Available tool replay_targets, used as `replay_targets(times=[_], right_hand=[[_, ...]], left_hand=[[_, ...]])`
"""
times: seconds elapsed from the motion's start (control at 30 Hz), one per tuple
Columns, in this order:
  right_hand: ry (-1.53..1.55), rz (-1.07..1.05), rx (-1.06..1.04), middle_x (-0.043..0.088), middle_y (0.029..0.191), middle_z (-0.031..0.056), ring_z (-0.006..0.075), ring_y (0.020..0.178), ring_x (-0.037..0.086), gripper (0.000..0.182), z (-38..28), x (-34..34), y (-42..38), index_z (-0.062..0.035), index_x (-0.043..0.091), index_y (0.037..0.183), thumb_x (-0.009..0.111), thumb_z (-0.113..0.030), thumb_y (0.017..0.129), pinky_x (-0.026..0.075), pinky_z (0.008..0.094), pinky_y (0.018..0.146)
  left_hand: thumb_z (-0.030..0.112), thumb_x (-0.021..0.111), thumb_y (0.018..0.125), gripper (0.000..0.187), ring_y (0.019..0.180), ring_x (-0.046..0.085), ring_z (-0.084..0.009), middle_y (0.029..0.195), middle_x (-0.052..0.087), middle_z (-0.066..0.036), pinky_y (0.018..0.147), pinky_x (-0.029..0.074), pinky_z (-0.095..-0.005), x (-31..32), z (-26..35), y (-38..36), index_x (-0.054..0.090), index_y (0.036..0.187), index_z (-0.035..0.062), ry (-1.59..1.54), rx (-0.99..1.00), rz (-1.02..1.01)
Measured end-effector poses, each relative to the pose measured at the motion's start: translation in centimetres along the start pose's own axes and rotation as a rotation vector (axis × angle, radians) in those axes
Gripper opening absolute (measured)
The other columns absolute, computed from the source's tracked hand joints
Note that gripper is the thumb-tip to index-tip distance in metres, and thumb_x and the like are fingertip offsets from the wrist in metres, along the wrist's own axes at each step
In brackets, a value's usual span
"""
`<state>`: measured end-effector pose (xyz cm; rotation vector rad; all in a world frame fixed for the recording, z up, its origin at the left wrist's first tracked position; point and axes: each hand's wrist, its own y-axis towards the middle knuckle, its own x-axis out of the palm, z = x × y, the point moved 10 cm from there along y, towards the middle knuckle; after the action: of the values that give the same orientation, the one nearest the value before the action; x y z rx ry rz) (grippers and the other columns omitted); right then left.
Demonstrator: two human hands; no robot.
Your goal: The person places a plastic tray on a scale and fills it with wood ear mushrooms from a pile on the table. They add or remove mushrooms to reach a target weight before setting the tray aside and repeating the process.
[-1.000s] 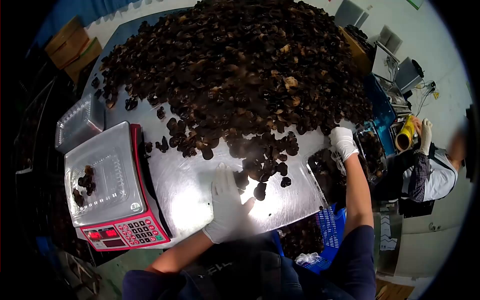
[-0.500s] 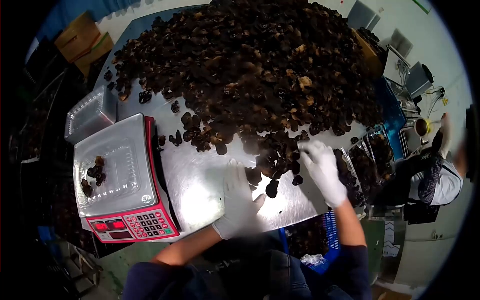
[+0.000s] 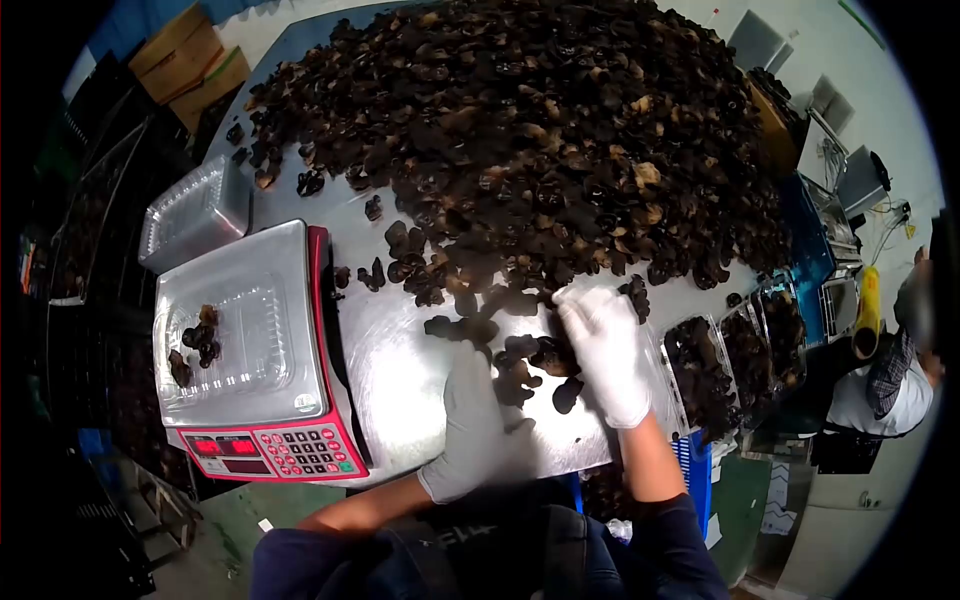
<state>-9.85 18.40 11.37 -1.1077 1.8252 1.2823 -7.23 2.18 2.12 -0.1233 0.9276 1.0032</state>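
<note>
My left hand (image 3: 472, 425), in a white glove, is low over the metal table beside some dark fungus pieces; motion blurs its fingers. My right hand (image 3: 607, 350), also gloved, reaches down to the loose dark pieces (image 3: 520, 365) at the near edge of a large pile of dark fungus (image 3: 560, 140). Its fingertips point toward the pile, and what lies under them is hidden. On the left, a red and silver scale (image 3: 255, 330) carries a clear plastic tray (image 3: 265, 330) with a few fungus pieces (image 3: 203, 340) in it.
Stacked clear trays (image 3: 197, 215) stand behind the scale. Filled trays (image 3: 705, 370) line the table's right side, above a blue basket (image 3: 693, 475). Cardboard boxes (image 3: 185, 60) are at the back left. Another person (image 3: 885, 390) is at the far right, near a yellow object (image 3: 868, 312).
My right hand has moved left, closer to my left hand, and several dark pieces now lie farther left between the hands. The whole view has shifted slightly.
</note>
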Motion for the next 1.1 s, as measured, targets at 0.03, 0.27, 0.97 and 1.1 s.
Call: replay_targets(times=[0.03,0.27,0.97,1.1], right_hand=[[0.189,0.091,0.084,0.068,0.080,0.0096,0.0279,0.077,0.065,0.013,3.3,0.2,0.5,-0.0065,0.071,0.094,0.064,-0.009,0.082,0.051,0.0379,0.070],[0.254,-0.162,0.289,0.067,0.080,0.0093,0.0234,0.074,0.065,0.032,7.1,5.8,1.7,-0.0077,0.071,0.108,0.076,-0.018,0.078,0.052,0.0342,0.070],[0.080,-0.192,0.033,0.041,0.148,0.0209,0.0364,0.139,0.036,0.056,-0.5,5.9,-6.5,-0.0091,0.046,0.144,0.061,-0.026,0.092,0.024,0.0486,0.117],[0.149,-0.188,-0.009,0.046,0.143,0.0171,0.0342,0.134,0.043,0.051,-1.1,3.6,-5.5,-0.0148,0.051,0.138,0.061,-0.029,0.090,0.029,0.0527,0.114]], left_hand=[[0.028,0.083,0.066,0.113,0.140,0.024,-0.0527,0.150,0.021,-0.038,0.114,0.023,-0.0569,-0.1,0.1,0.0,0.015,0.146,-0.0135,-0.001,-0.007,0.004],[0.028,0.083,0.069,0.108,0.141,0.024,-0.0502,0.150,0.021,-0.038,0.116,0.021,-0.0544,0.0,-0.1,0.7,0.018,0.144,-0.0146,0.019,-0.073,-0.058],[0.048,0.070,0.081,0.092,0.144,0.012,-0.0520,0.155,0.020,-0.029,0.114,0.014,-0.0626,-1.3,-1.7,4.5,0.030,0.150,0.0032,0.154,-0.120,-0.028],[0.043,0.071,0.080,0.083,0.142,0.014,-0.0527,0.155,0.022,-0.027,0.113,0.014,-0.0637,-1.3,-2.2,3.3,0.038,0.149,0.0106,0.190,-0.167,-0.311]])
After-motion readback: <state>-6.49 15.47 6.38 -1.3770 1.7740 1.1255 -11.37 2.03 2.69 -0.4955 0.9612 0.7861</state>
